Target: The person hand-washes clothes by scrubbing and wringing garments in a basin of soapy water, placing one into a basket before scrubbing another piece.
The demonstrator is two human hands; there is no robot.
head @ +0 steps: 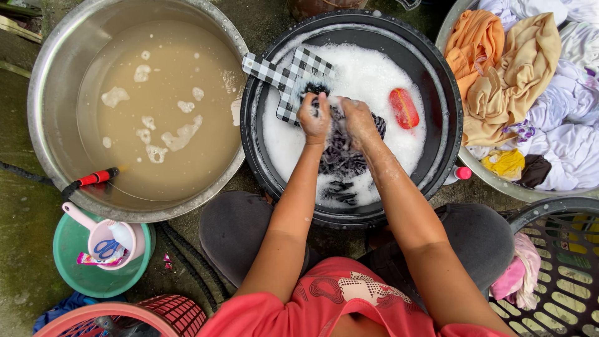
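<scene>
The person crouches over a black basin (440,134) filled with white suds. Both hands are close together at the basin's centre, each clenched on a dark patterned cloth (342,156). The left hand (314,117) grips the upper end of the cloth; the right hand (359,118) is closed on it just beside, knuckles nearly touching the left. The cloth trails from the hands towards the near rim of the basin, partly sunk in foam.

A black-and-white checked board (288,76) leans across the far left rim of the basin, its lower end under the left hand. A red soap bar (404,108) lies in the suds to the right of the hands.

Judgement on handling: the cloth looks soaked, so limp, heavy with water and slippery with soap; a bunched fistful gives a surer hold than an edge.

Left of the basin stands a steel tub (47,100) of murky brown water, with a red-tipped hose (93,178) over its near rim. Right of the basin, a pile of clothes (530,81) fills another bowl, cut off by the frame.

The full extent of the cloth is hidden under foam; I cannot tell whether it is one piece. The fingertips are buried in fabric.
</scene>
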